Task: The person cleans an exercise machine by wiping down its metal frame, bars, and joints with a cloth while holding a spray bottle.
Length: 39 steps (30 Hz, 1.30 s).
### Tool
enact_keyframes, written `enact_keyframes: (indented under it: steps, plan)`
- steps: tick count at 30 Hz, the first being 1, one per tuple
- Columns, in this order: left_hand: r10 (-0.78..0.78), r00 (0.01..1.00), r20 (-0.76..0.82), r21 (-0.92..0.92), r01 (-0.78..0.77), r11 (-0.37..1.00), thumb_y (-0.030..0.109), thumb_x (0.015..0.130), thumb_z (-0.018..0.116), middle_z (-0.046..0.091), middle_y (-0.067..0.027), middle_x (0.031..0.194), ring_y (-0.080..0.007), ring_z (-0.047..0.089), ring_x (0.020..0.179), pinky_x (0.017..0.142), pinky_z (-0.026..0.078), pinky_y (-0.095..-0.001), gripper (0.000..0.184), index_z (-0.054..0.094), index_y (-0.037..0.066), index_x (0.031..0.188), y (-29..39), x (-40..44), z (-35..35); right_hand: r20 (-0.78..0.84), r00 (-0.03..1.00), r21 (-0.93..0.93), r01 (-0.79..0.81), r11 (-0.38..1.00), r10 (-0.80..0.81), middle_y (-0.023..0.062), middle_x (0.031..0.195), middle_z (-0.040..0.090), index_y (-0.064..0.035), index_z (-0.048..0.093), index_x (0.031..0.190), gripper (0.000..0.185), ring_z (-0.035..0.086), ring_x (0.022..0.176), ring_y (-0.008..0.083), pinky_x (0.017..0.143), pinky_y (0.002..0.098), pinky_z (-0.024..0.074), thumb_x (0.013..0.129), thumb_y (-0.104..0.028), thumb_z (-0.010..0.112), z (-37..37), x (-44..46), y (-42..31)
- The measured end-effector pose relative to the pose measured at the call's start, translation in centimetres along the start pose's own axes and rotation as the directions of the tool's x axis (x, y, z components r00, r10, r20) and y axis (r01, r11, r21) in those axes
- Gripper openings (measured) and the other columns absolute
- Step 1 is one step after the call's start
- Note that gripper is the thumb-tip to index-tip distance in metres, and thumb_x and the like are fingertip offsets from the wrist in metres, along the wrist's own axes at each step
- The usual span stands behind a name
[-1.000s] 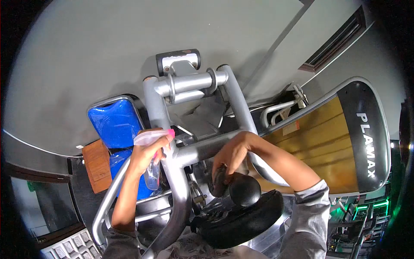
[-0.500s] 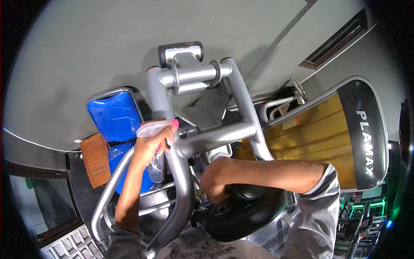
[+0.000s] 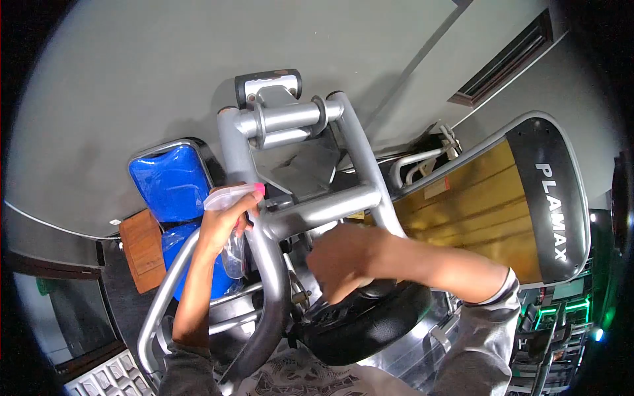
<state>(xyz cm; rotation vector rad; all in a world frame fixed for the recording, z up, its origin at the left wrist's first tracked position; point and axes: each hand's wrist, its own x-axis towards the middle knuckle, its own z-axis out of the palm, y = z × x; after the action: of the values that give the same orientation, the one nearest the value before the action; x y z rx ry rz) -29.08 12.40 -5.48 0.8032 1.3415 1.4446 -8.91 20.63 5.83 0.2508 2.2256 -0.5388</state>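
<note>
My left hand [image 3: 221,231] is closed around a spray bottle [image 3: 234,259] with a clear body, a whitish head and a pink tip. It holds the bottle against the left side of a silver tubular machine frame [image 3: 272,284]. My right hand [image 3: 343,261] is curled, knuckles up, between the frame's tubes and just above a black padded seat [image 3: 370,330]. Its fingertips point down and away from view, so what they hold, if anything, is hidden.
Left of the frame stands a blue chair [image 3: 173,185] in plastic wrap, beside a wooden box [image 3: 142,251]. A large PLAMAX panel [image 3: 555,204] rises on the right. A grey wall [image 3: 158,72] is behind the machine.
My right hand has risen slightly and rotated, its wrist bending more over the seat. The left hand keeps the spray bottle beside the tube. The whole view has shifted a little.
</note>
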Motion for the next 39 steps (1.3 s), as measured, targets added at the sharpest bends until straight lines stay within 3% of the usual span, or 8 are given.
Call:
enact_keyframes:
  steps: [6,11,14,18,22,28,36,39]
  plan:
    - [0.006,0.995,0.103,0.093,-0.015,0.996,0.030,0.090,0.072,0.065,-0.0055,0.074,-0.0071,0.051,0.044,0.044,0.046,-0.0243,0.028,0.068,0.002,0.089,1.6,-0.4,-0.2,0.081,0.996,-0.144,-0.022,0.989,0.034,0.0197,0.090,0.073,-0.0079,0.077,0.086,0.026,0.069,0.090,0.0380,0.082,0.0455,0.0551,0.068,-0.024,0.066,-0.1,-1.6,-1.6]
    - [-0.101,0.920,0.378,0.149,0.046,0.988,0.037,0.096,0.066,0.066,-0.0062,0.080,-0.0109,0.060,0.050,0.047,0.049,-0.0257,0.040,0.068,-0.002,0.105,2.9,-2.4,1.2,-0.489,0.843,0.166,0.341,0.925,-0.223,0.0075,0.121,0.068,-0.0113,0.070,0.114,0.036,0.057,0.109,0.0294,0.101,0.0405,0.0464,0.078,-0.015,0.073,3.3,-7.4,3.5]
    - [-0.220,0.858,0.464,0.148,0.170,0.974,0.049,0.097,0.061,0.067,-0.0051,0.082,-0.0130,0.065,0.058,0.053,0.049,-0.0261,0.051,0.067,-0.001,0.109,3.8,-3.5,2.5,-0.674,0.731,0.197,0.321,0.927,-0.110,0.0002,0.118,0.069,-0.0134,0.069,0.120,0.044,0.058,0.106,0.0289,0.100,0.0398,0.0468,0.076,-0.013,0.077,5.7,-9.2,4.7]
    - [-0.281,0.805,0.523,0.290,0.142,0.946,0.044,0.100,0.056,0.069,-0.0099,0.084,-0.0179,0.066,0.058,0.058,0.052,-0.0306,0.046,0.067,-0.001,0.108,3.2,-3.1,3.4,-0.804,0.593,0.254,0.271,0.928,0.047,0.0177,0.118,0.067,-0.0065,0.065,0.123,0.040,0.060,0.109,0.0385,0.097,0.0466,0.0472,0.087,-0.024,0.071,8.1,-7.8,5.9]
    - [-0.289,0.806,0.516,0.258,0.175,0.950,0.054,0.095,0.061,0.067,-0.0036,0.077,-0.0132,0.062,0.058,0.052,0.047,-0.0265,0.050,0.072,0.005,0.097,2.4,-2.3,4.1,-0.669,0.726,0.306,0.075,0.949,0.159,0.0190,0.108,0.069,-0.0037,0.065,0.114,0.038,0.063,0.099,0.0435,0.088,0.0478,0.0528,0.092,-0.034,0.064,7.3,-5.3,5.7]
    - [-0.354,0.839,0.414,0.321,0.229,0.919,0.050,0.097,0.061,0.066,-0.0037,0.073,-0.0121,0.059,0.052,0.048,0.046,-0.0264,0.047,0.074,0.005,0.104,2.0,-2.2,4.1,-0.769,0.604,-0.137,0.168,0.976,-0.212,0.0095,0.108,0.068,-0.0102,0.067,0.114,0.037,0.060,0.107,0.0310,0.086,0.0426,0.0572,0.084,-0.031,0.069,7.4,-6.1,2.8]
    - [-0.342,0.868,0.361,0.343,0.217,0.914,0.042,0.098,0.062,0.066,-0.0041,0.073,-0.0106,0.058,0.051,0.048,0.047,-0.0266,0.041,0.075,0.004,0.107,1.6,-2.6,4.1,-0.777,0.538,0.018,0.539,0.842,-0.327,0.0091,0.119,0.065,-0.0099,0.063,0.125,0.045,0.058,0.111,0.0292,0.096,0.0432,0.0489,0.084,-0.028,0.072,9.3,-8.1,7.9]
    - [-0.332,0.877,0.346,0.346,0.210,0.915,0.041,0.098,0.062,0.066,-0.0045,0.072,-0.0113,0.057,0.049,0.047,0.046,-0.0272,0.040,0.075,0.004,0.106,2.0,-2.8,4.4,-0.857,0.502,0.231,0.570,0.789,-0.111,0.0150,0.107,0.069,-0.0056,0.059,0.126,0.041,0.067,0.093,0.0274,0.087,0.0392,0.0514,0.094,-0.029,0.069,10.3,-7.9,9.6]
